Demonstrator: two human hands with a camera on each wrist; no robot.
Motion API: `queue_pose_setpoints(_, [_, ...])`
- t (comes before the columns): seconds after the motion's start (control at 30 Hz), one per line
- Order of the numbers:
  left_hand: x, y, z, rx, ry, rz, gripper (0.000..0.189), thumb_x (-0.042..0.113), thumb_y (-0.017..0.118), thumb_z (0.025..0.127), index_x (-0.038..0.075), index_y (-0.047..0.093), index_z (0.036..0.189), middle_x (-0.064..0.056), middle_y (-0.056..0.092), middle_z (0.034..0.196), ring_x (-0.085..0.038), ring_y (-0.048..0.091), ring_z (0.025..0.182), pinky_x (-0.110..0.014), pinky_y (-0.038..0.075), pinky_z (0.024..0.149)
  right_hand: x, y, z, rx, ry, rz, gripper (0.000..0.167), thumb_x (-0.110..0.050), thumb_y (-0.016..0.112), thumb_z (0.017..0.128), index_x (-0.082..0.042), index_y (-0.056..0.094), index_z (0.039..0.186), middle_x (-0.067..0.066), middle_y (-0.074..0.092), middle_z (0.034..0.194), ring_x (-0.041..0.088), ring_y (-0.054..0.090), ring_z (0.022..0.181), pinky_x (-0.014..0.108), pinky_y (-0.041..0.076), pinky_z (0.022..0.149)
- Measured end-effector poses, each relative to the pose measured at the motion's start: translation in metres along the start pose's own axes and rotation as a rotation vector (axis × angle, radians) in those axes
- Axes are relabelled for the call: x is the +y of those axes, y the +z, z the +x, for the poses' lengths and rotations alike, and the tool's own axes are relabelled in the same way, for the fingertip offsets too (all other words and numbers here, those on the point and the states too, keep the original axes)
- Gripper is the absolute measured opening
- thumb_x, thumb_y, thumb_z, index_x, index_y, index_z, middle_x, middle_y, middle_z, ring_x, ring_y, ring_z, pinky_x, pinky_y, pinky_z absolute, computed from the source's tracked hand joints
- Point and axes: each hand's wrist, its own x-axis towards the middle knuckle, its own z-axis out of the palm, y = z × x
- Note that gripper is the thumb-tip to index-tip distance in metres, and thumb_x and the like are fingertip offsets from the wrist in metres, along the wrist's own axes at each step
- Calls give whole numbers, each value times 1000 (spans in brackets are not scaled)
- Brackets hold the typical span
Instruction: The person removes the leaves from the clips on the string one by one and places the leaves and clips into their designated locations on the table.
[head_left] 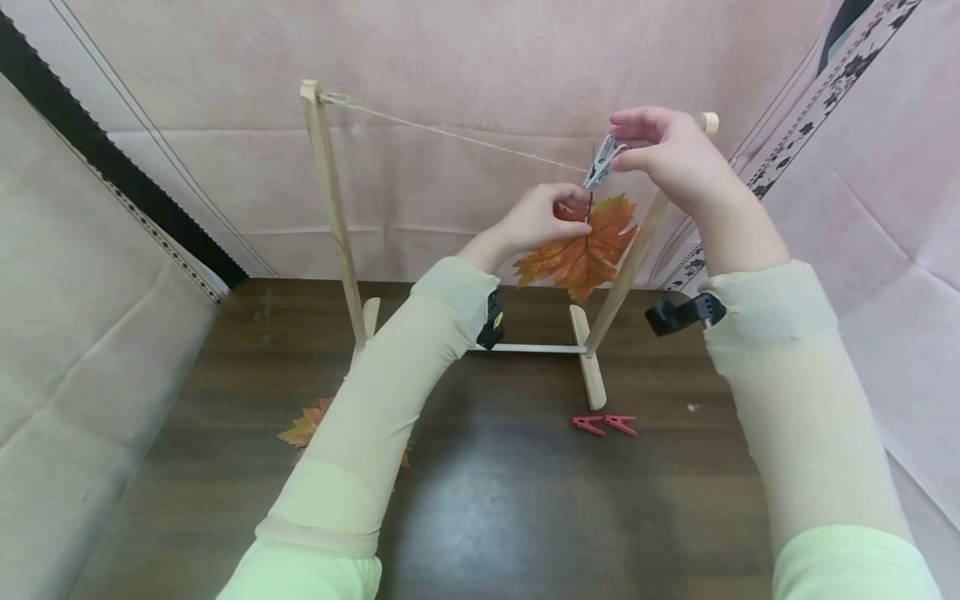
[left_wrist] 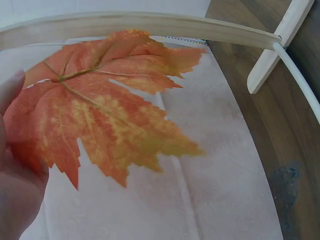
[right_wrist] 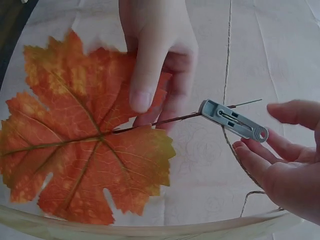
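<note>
1. Head view: orange leaf (head_left: 600,250) is pinched by left hand (head_left: 542,215), at 6 o'clock from grey clip (head_left: 599,164)
2. Clip is placed across stem (right_wrist: 175,119) and string (head_left: 450,133), grip on string not confirmed; long axis is angled 7-to-1 o'clock
3. Right hand (head_left: 675,158) is nearer clip's handles, at 3 o'clock; fingers spread, no squeeze seen
</note>
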Motion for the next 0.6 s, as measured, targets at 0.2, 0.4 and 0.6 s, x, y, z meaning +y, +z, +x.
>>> queue_pose_setpoints(0.2, [3, 5, 1, 18, 13, 2, 20, 13, 69, 85, 1, 65, 101, -9, 66, 96, -12, 57, 85, -18, 45, 78, -4, -1, 1, -13, 38, -97, 53, -12, 52, 94, -12, 35, 144, 6, 41, 147, 19, 41, 132, 37, 23, 115])
queue_pose_setpoints(0.4, [1, 9, 0, -9, 30, -49, 15, 11, 67, 86, 0, 63, 94, -6, 61, 91, -11, 52, 82, -19, 44, 76, -4, -2, 0, -23, 54, -145, 50, -16, 53, 94, -13, 39, 142, 7, 45, 143, 19, 45, 128, 39, 27, 113])
queue_pose_setpoints(0.6, [-6, 9, -1, -18, 54, -90, 11, 6, 68, 84, -1, 61, 87, -7, 62, 89, -9, 54, 81, -17, 44, 76, -1, -5, 1, -8, 51, -111, 52, -20, 62, 90, -13, 46, 138, 3, 55, 131, 10, 54, 109, 38, 32, 110])
